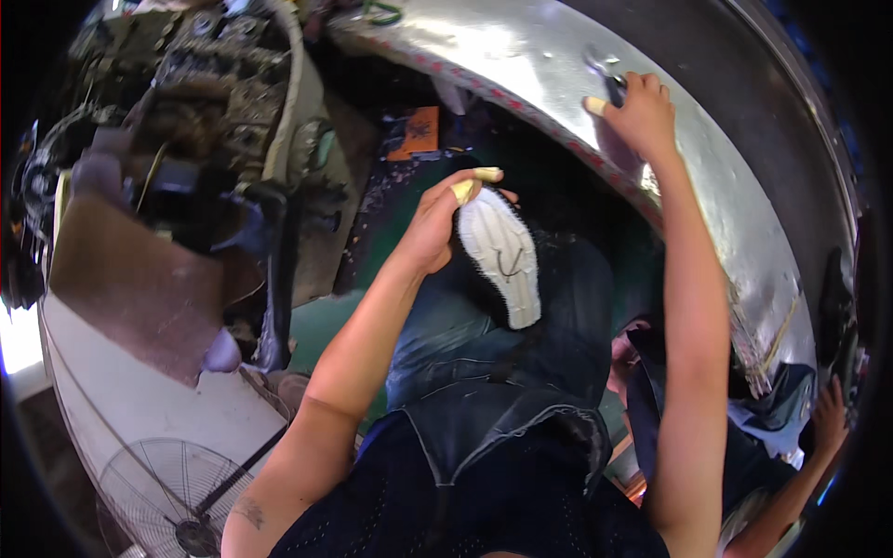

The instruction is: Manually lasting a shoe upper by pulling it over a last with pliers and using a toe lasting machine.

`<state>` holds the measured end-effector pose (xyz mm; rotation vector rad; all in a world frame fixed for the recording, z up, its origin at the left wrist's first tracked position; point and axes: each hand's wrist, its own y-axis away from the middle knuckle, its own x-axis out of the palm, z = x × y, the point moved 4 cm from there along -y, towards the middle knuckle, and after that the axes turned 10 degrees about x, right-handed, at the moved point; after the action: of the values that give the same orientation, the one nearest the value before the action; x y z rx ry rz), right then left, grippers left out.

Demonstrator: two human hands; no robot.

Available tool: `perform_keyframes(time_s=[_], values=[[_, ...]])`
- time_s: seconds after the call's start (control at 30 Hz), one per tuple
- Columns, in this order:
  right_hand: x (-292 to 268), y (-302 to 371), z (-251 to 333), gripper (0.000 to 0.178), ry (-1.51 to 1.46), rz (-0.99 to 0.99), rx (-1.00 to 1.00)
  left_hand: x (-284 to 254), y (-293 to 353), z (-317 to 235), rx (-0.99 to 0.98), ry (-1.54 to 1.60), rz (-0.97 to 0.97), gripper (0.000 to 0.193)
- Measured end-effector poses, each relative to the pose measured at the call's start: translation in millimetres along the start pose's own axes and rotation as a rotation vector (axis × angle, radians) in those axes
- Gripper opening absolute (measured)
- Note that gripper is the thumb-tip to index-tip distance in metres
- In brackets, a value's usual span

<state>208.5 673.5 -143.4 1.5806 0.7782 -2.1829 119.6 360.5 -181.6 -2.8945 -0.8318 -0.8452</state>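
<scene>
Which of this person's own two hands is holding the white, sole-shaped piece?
The left hand, gripping the white piece near its upper end; the right hand is apart from it, over the shiny silvery surface.

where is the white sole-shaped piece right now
In the head view, the white sole-shaped piece is just right of the middle, its upper end held in the left hand, over the person's jeans.
</scene>
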Motion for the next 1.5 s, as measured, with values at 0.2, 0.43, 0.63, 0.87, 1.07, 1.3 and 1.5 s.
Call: perform_keyframes(time_s=[0.2, 0.43, 0.63, 0.87, 1.07, 1.3, 1.5], values=[[8.0, -39.8, -48.6, 0.040, -0.627, 0.552, 0.297, 3.7, -5.8, -16.6, 0.183, 0.045, 0.081, 0.037], [-46.3, 138.1, 54.3, 0.008, -2.010, 0.161, 0.384, 16.6, 0.8, -20.8, 0.140, -0.002, -0.157, 0.028], [-61.2, 150.1, 111.4, 0.019, -2.141, -0.232, 0.063, 25.1, 4.4, -12.6, 0.220, -0.094, -0.392, 0.031], [-48.5, 162.0, 141.0, 0.016, -1.988, -0.264, -0.153, 30.4, 10.1, -13.9, 0.240, -0.078, -0.453, 0.028], [-53.3, 162.8, 145.9, 0.012, -1.986, -0.371, -0.112, 37.9, 11.8, -12.0, 0.296, -0.186, -0.507, 0.027], [-22.9, 153.9, 148.3, 0.006, -1.615, -0.512, -0.203, 26.3, 8.5, 2.8, 0.256, -0.467, -0.545, 0.027], [-79.3, 52.6, 95.5, 0.028, -2.057, -0.258, 0.068, 14.2, 24.0, -15.5, 0.280, -0.180, -0.496, 0.038]])
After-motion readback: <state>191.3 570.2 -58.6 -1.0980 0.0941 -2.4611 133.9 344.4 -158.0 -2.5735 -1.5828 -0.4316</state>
